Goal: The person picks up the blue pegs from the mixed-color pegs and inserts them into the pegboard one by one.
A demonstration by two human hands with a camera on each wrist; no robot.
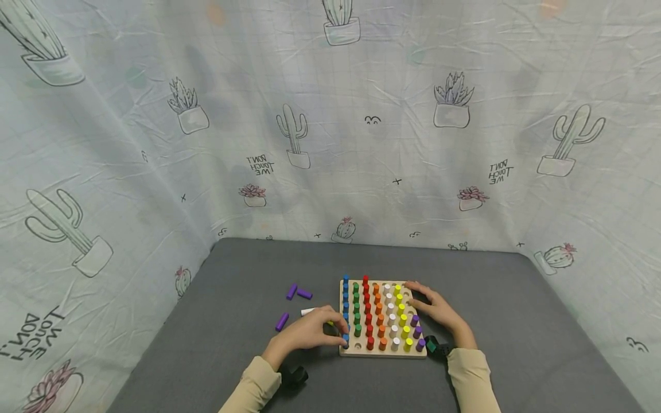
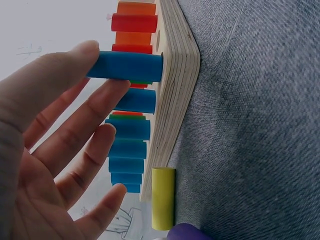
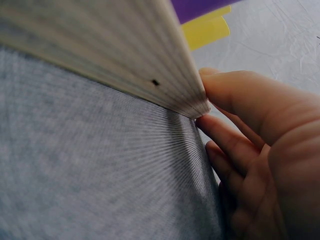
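A wooden pegboard (image 1: 382,354) lies on the grey cloth, with upright rows of blue, green, red, orange, white, yellow and purple pegs. At its near left corner, my left hand (image 1: 315,330) pinches a blue peg (image 2: 130,66) between thumb and fingertips. That peg stands upright, its lower end at the board's surface. A round hole (image 1: 358,346) shows at the near end of the green row. On the other side, my right hand (image 1: 439,310) grips the board's right edge. In the right wrist view, the thumb (image 3: 235,90) rests against the edge, with fingertips just below it.
Loose purple pegs (image 1: 282,322) and a white peg (image 1: 307,312) lie left of the board. A yellow peg (image 2: 163,200) lies beside the board's left side, partly behind my left hand in the head view. Cactus-printed fabric (image 1: 382,143) hangs behind and along both sides.
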